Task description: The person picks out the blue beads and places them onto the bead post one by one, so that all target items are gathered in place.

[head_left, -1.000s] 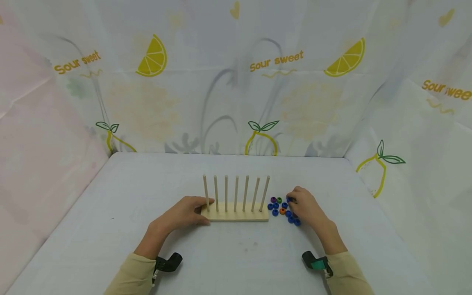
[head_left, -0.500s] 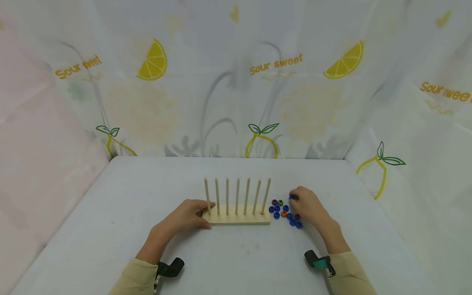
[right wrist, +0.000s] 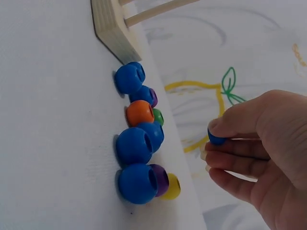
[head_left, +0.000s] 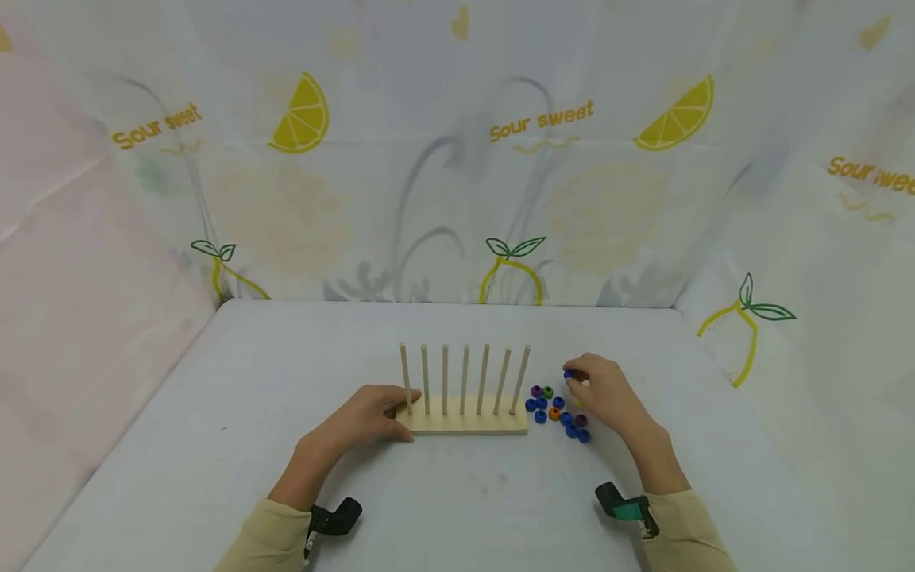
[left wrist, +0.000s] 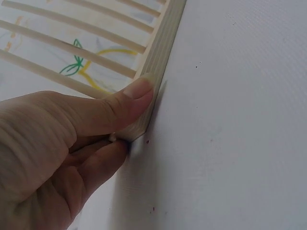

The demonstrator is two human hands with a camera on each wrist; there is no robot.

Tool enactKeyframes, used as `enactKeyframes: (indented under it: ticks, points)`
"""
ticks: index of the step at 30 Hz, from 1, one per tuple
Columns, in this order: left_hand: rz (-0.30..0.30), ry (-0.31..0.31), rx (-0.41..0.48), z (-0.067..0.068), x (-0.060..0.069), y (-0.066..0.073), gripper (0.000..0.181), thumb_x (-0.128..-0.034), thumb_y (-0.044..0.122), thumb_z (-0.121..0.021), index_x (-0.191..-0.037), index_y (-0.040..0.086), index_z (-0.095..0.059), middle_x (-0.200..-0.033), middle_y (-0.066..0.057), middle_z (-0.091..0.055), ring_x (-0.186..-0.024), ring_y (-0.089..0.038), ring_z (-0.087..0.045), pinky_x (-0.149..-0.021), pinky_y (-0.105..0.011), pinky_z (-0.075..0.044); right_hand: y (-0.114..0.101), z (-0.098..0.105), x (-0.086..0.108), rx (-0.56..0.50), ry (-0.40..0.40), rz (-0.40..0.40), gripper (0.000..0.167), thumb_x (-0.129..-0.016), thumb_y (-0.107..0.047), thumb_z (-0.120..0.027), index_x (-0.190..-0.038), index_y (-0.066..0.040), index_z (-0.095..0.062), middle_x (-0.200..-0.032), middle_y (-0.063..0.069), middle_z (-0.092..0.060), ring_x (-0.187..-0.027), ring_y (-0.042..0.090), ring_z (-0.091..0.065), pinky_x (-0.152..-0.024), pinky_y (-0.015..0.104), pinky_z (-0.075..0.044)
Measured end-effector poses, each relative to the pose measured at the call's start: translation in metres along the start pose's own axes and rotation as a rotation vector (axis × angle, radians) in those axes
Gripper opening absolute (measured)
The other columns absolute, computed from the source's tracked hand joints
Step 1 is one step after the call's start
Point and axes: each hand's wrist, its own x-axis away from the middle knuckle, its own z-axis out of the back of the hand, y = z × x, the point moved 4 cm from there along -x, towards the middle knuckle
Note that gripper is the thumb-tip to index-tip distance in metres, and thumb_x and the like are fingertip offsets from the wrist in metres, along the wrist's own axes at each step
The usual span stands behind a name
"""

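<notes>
A wooden peg rack [head_left: 468, 426] with a row of several upright dowels stands mid-table. My left hand [head_left: 366, 417] grips its left end, and the left wrist view shows the thumb [left wrist: 139, 88] pressed along the base's edge. Between thumb and fingertips my right hand [head_left: 604, 391] pinches a blue bead [right wrist: 217, 138], raised off the table. Below and left of that hand lie loose beads: several blue ones [right wrist: 134, 146], an orange bead [head_left: 554, 414], a green bead [head_left: 548, 392], purple beads [head_left: 536, 391] and a yellow bead [right wrist: 171, 187]. No beads are on the dowels.
The white-covered table [head_left: 307, 342] extends around the rack and beads. Behind and beside it hangs a printed curtain [head_left: 429, 183] with lemon drawings. A black wrist camera [head_left: 336, 518] sits at the left cuff, and another camera [head_left: 620, 508] at the right cuff.
My right hand has lifted a blue bead up and away from the loose beads, uncovering the purple and yellow ones near it. The left hand has kept its hold on the rack.
</notes>
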Motion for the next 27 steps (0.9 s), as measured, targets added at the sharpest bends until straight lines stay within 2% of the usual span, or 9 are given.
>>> enactKeyframes:
  ticks: [7,15,20,23,27]
  points:
    - [0.029,0.005,0.006,0.000,0.001,0.004,0.060,-0.0737,0.017,-0.088,-0.130,0.008,-0.066,-0.137,-0.007,-0.063,-0.135,-0.033,-0.052,-0.109,-0.048,-0.045,-0.015,0.012,-0.003,-0.046,0.079,0.096,0.022,-0.088,0.000,-0.069,-0.110,0.005,-0.071,-0.097,0.011,-0.069,-0.090,0.027,-0.069,-0.082,0.047,-0.059]
    - [0.038,0.000,0.009,0.002,0.001,0.007,0.063,-0.0731,0.019,-0.088,-0.131,0.008,-0.066,-0.138,-0.007,-0.063,-0.135,-0.032,-0.052,-0.109,-0.048,-0.045,-0.037,0.034,0.000,-0.072,0.166,0.137,0.020,-0.088,0.001,-0.071,-0.108,0.000,-0.073,-0.096,0.008,-0.070,-0.090,0.025,-0.069,-0.078,0.042,-0.060]
    - [0.043,-0.001,0.020,0.003,0.000,0.006,0.063,-0.0729,0.019,-0.088,-0.131,0.009,-0.066,-0.138,-0.006,-0.063,-0.136,-0.032,-0.051,-0.110,-0.049,-0.044,-0.048,0.046,0.002,-0.081,0.205,0.147,0.020,-0.089,-0.002,-0.072,-0.109,-0.004,-0.074,-0.097,0.004,-0.071,-0.088,0.018,-0.067,-0.080,0.030,-0.058]
    - [0.048,0.001,0.025,0.002,0.001,0.005,0.063,-0.0725,0.018,-0.088,-0.131,0.009,-0.066,-0.138,-0.006,-0.063,-0.136,-0.032,-0.051,-0.110,-0.049,-0.044,-0.053,0.049,0.002,-0.098,0.220,0.167,0.020,-0.090,-0.004,-0.072,-0.110,-0.006,-0.075,-0.098,0.002,-0.071,-0.089,0.016,-0.067,-0.080,0.020,-0.055]
    - [0.061,-0.001,0.041,0.000,0.000,0.004,0.063,-0.0722,0.017,-0.089,-0.131,0.010,-0.066,-0.139,-0.005,-0.063,-0.137,-0.032,-0.049,-0.111,-0.048,-0.043,-0.059,0.050,0.001,-0.144,0.240,0.199,0.021,-0.091,-0.007,-0.072,-0.111,-0.009,-0.075,-0.099,0.000,-0.071,-0.090,0.013,-0.066,-0.082,0.013,-0.052]
